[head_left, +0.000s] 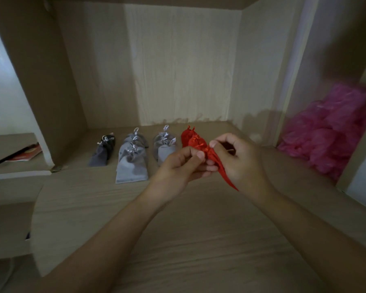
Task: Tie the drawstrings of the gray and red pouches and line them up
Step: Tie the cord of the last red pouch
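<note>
Your left hand [184, 166] and right hand [238, 160] meet above the tabletop [178, 229]. Both have their fingers curled, pinching the neck of one red pouch [223, 172]. The pouch is held in the air between them, its body trailing toward 5 o'clock under the right palm. A short length of red drawstring [207, 149] shows at the pinch. The fingers cover the knot, so you cannot tell whether it is complete. Treat this pouch as the step in hand: tying in progress, not yet placed. Just beyond the hands, at 11 o'clock, the other red pouches [188, 137] lie on the tabletop one behind another. Bows show at their necks, so they appear tied and lined up. Farther out toward 10 o'clock lie two columns of light gray pouches: one just beside the red column [165, 150] and one beyond it [132, 166]. At the far end of the row is a column of dark gray pouches [103, 152]. Silver cords are gathered at the necks of all three columns, so the gray work appears finished. What seems to remain is to close the knot and set the held pouch at the front of the red column. At 3 o'clock a heap of pink plastic [330, 134] fills the side compartment; its contents cannot be told. At 9 o'clock a booklet [22, 154] lies on a side shelf.
</note>
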The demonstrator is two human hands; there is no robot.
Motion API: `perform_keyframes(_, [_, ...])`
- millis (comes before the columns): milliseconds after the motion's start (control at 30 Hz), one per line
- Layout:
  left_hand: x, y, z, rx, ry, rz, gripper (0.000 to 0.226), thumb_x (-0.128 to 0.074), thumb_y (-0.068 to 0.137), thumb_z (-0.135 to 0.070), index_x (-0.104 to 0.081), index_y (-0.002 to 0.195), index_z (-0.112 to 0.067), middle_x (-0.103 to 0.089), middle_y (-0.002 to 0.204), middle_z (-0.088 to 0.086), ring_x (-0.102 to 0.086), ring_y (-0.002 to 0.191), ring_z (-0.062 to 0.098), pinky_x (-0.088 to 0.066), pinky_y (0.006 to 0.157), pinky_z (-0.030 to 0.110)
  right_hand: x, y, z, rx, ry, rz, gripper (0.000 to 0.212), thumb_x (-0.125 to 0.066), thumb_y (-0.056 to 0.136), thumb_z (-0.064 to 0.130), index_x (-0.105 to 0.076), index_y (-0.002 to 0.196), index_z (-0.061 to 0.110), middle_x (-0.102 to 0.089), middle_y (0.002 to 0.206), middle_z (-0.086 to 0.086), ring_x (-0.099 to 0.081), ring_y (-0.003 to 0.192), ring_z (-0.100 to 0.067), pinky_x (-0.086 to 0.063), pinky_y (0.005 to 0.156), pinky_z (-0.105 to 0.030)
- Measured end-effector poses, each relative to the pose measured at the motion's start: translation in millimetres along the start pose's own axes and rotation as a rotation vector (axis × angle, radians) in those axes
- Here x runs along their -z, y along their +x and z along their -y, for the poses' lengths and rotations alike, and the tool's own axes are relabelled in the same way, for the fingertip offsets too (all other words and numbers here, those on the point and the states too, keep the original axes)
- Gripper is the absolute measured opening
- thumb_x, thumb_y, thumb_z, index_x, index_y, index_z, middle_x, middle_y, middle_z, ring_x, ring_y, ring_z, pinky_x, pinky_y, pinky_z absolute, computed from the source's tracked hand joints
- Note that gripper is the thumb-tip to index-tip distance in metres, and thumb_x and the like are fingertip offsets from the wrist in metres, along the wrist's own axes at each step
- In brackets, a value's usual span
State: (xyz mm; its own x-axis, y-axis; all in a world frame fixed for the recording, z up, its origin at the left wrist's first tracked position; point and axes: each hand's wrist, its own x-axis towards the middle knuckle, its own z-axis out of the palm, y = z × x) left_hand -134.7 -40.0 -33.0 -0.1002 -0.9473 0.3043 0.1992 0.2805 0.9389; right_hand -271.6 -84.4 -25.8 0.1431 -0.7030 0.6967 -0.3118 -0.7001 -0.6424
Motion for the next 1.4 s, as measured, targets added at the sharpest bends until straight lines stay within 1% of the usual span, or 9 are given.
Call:
perform_keyframes(133, [-4.1, 0.4, 4.6, 0.082, -0.149, -0.027, 0.033, -0.058, 0.079, -0.022, -0.052, 0.104, -0.001, -0.064, 0.09, 0.013, -0.064, 0.082, 0.018, -0.056, 0.077, 0.023, -7.4, -9.9, -4.4, 0.109, -0.104, -0.023, 0.009, -0.049, 0.097, 0.015, -0.049, 0.089, 0.011, -0.06, 0.072, 0.005, -0.058, 0.067, -0.008, -0.043, 0.06, -0.024])
perform_keyframes(233, [0.4, 2.9, 8.0, 0.135, -0.147, -0.087, 0.035, -0.066, 0.07, -0.018, -0.051, 0.1, -0.007, -0.064, 0.078, 0.001, -0.061, 0.07, 0.009, -0.051, 0.069, 0.022, -11.2, -13.1, -6.3, 0.176, -0.159, -0.006, 0.011, -0.052, 0.095, 0.016, -0.045, 0.088, 0.011, -0.047, 0.067, 0.013, -0.05, 0.063, -0.004, -0.035, 0.056, -0.015])
perform_keyframes(467, [16.5, 8.9, 22.0, 0.217, 0.184, -0.166, 0.015, -0.064, 0.082, 0.002, -0.064, 0.095, -0.006, -0.069, 0.078, 0.005, -0.065, 0.065, 0.007, -0.054, 0.066, 0.018, -3.6, -7.3, -27.0, 0.1, -0.005, 0.043, 0.018, -0.07, 0.082, 0.011, -0.055, 0.092, 0.012, -0.059, 0.089, 0.0, -0.056, 0.073, -0.01, -0.038, 0.066, -0.011])
perform_keyframes(567, [24.5, 12.1, 27.7, 0.201, 0.259, -0.218, 0.016, -0.065, 0.08, 0.005, -0.066, 0.091, -0.007, -0.071, 0.073, 0.002, -0.067, 0.065, 0.006, -0.055, 0.07, 0.019, 6.9, -6.4, -55.0, -0.078, -0.259, 0.023, 0.027, -0.063, 0.089, 0.024, -0.056, 0.109, 0.008, -0.06, 0.107, -0.005, -0.059, 0.089, -0.019, -0.044, 0.077, -0.024])
perform_keyframes(733, [27.5, 15.6, 29.4, 0.146, 0.404, -0.266, 0.016, -0.068, 0.079, 0.004, -0.065, 0.083, -0.011, -0.065, 0.079, 0.006, -0.063, 0.073, 0.014, -0.054, 0.068, 0.02, 27.8, -11.7, -98.8, -0.36, -0.749, 0.325, 0.042, -0.047, 0.094, 0.035, -0.051, 0.124, 0.005, -0.049, 0.128, -0.017, -0.049, 0.116, -0.029, -0.04, 0.094, -0.033])
perform_keyframes(1000, [13.0, 42.5, 29.3, 0.214, 0.37, -0.227, 0.013, -0.063, 0.083, 0.006, -0.06, 0.086, -0.006, -0.063, 0.083, 0.011, -0.062, 0.071, 0.013, -0.055, 0.061, 0.02, 21.7, -14.2, -89.3, -0.305, -0.831, 0.383, 0.034, -0.041, 0.097, 0.031, -0.052, 0.118, 0.006, -0.052, 0.121, -0.016, -0.052, 0.111, -0.031, -0.041, 0.09, -0.032])
perform_keyframes(1200, [7.0, 72.8, 29.2, 0.293, 0.404, -0.264, 0.021, -0.063, 0.083, 0.008, -0.055, 0.072, -0.008, -0.058, 0.071, 0.005, -0.057, 0.041, -0.003, -0.048, 0.043, 0.013, 22.2, -14.8, -87.4, -0.286, -0.821, 0.386, 0.033, -0.039, 0.097, 0.029, -0.053, 0.116, 0.006, -0.053, 0.12, -0.016, -0.052, 0.111, -0.031, -0.041, 0.089, -0.032])
perform_keyframes(1333, [11.9, 85.7, 35.9, 0.31, 0.599, -0.299, 0.021, -0.067, 0.081, 0.004, -0.057, 0.069, -0.009, -0.056, 0.066, 0.006, -0.051, 0.033, -0.001, -0.045, 0.039, 0.012, 21.3, -15.3, -86.4, -0.271, -0.831, 0.382, 0.033, -0.037, 0.098, 0.028, -0.053, 0.117, 0.006, -0.054, 0.122, -0.015, -0.051, 0.113, -0.029, -0.038, 0.092, -0.031])
perform_keyframes(1400, [14.9, 88.5, 39.0, 0.278, 0.831, -0.311, 0.008, -0.071, 0.079, -0.002, -0.064, 0.079, -0.004, -0.063, 0.073, 0.011, -0.054, 0.04, 0.002, -0.043, 0.042, 0.013, 21.6, -15.5, -86.4, -0.276, -0.835, 0.379, 0.034, -0.037, 0.098, 0.029, -0.053, 0.117, 0.007, -0.055, 0.122, -0.015, -0.051, 0.113, -0.029, -0.039, 0.092, -0.031])
